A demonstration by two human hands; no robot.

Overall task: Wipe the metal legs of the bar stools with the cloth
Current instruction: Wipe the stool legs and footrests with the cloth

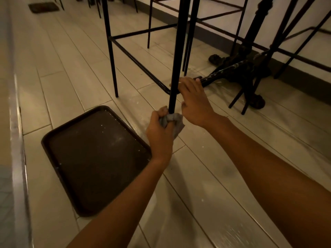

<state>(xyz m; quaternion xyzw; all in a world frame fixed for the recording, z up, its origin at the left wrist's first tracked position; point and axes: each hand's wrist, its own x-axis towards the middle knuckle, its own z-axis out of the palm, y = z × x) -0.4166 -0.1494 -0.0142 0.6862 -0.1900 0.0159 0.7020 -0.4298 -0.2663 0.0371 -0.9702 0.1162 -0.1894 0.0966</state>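
The left hand (159, 133) grips the grey cloth (172, 122) around the nearest stool leg (176, 56) at its foot; the right hand (194, 102), open, steadies beside it. Other legs likely remain.

Light: dim and warm, you're working in yellowish gloom.
Glare: soft sheen streaks across the floor (223, 203) lower right.
Shadows: faint, diffuse under your arms.
Blur: the ledge (16, 158) at your left is smeared.
Distortion: wide-angle bend, stool legs (176, 51) lean outward near edges.

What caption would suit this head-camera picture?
Left hand wraps a grey cloth around a black stool leg near the floor; right hand steadies it.
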